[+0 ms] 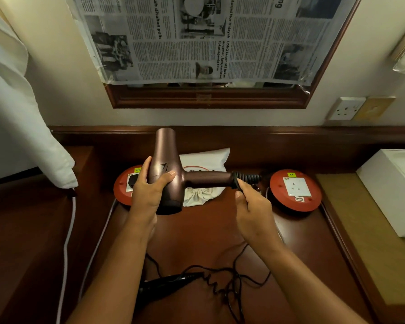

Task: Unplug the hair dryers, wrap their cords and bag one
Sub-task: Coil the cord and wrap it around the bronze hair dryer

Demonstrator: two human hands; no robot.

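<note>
The bronze hair dryer (pixel 166 169) is gripped by its barrel in the left hand (pixel 150 190), handle turned sideways so its cord (pixel 246 180) can be wound by the pinching right hand (pixel 253 206); beyond it, the white bag (pixel 206 160) is left on the counter (pixel 197 228).

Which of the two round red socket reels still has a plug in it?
The left red reel, partly hidden behind the left hand, has a black plug in its socket. The right red reel shows a bare white socket.
</note>
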